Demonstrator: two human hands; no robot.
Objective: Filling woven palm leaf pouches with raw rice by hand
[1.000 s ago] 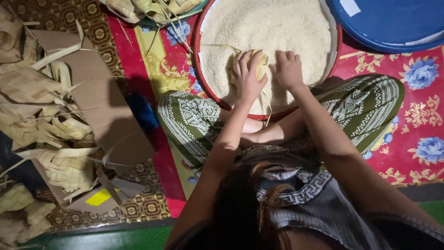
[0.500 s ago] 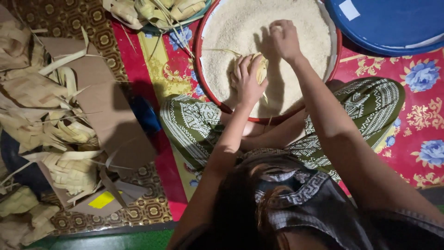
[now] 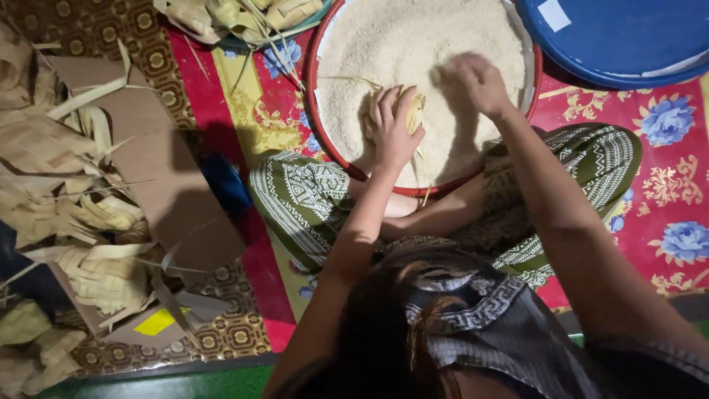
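Left hand wraps its fingers around a small woven palm-leaf pouch, pale yellow, held over the grainy white rice in a round red-rimmed basin. Right hand, just right of the pouch, curls loosely into the rice, blurred; grip unclear. Blue lid far right.

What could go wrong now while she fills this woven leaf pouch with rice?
Two risks, as a judgement. The right hand could drop grains past the woven pouch that the left hand holds. The red basin rests against her knees, so leaning on its rim might tip rice onto the mat.
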